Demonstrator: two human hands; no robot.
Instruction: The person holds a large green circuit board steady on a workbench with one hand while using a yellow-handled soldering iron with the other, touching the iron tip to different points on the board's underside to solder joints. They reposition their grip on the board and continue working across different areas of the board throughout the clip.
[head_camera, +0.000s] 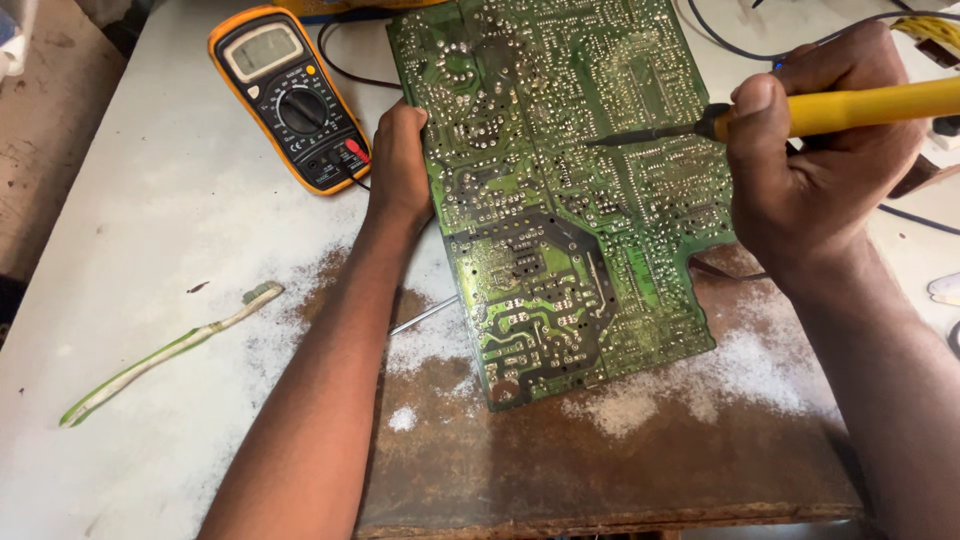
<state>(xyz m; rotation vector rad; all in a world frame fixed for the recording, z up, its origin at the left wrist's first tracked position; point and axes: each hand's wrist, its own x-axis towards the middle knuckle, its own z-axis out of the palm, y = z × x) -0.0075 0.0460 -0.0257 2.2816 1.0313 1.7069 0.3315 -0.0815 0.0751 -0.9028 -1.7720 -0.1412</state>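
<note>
A large green circuit board (560, 180) lies solder side up on a brown wooden slab (600, 450). My left hand (398, 160) grips the board's left edge and holds it steady. My right hand (820, 150) is closed around a yellow-handled soldering iron (870, 105), whose dark tip (615, 138) touches the board near its middle.
A yellow and black multimeter (285, 95) with red and black leads lies at the back left. A worn toothbrush (165, 350) rests on the white table at the left. White powder is scattered over the slab. Dark cables run along the back right.
</note>
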